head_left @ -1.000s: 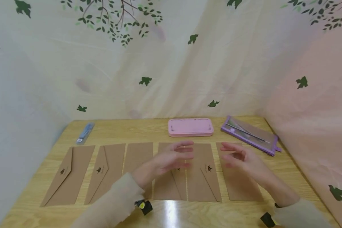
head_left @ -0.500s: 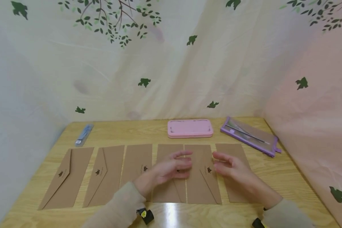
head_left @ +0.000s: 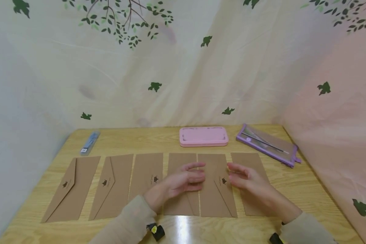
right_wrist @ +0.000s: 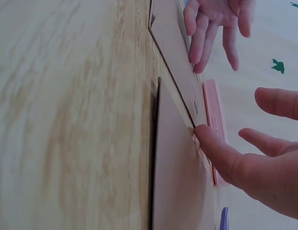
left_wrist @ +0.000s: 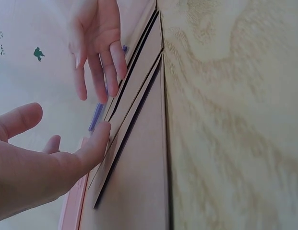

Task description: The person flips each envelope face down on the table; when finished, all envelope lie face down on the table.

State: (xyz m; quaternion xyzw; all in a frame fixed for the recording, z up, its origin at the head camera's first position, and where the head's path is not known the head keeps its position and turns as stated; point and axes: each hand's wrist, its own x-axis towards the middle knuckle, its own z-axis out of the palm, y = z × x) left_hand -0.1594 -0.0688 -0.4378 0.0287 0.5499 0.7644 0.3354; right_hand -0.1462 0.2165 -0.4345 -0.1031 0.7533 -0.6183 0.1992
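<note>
Several brown kraft envelopes lie side by side in a row across the wooden table, most showing a small black crown print. My left hand hovers over one envelope right of the middle, fingers loosely spread and holding nothing. Facing it, my right hand is above the rightmost envelope, fingertips at the edge of its neighbour, also holding nothing. In the left wrist view both hands, the left and the right, have relaxed fingers. Whether any fingertip touches paper I cannot tell.
Behind the envelopes sit a pink tin case and, further right, a clear pouch with purple edging with thin tools inside. A blue item in clear packaging lies at the back left. Fabric walls surround the table.
Over the first half second my right hand came left and slightly nearer, towards my left hand, which dipped a little. Both have held still since; the envelopes have not moved.
</note>
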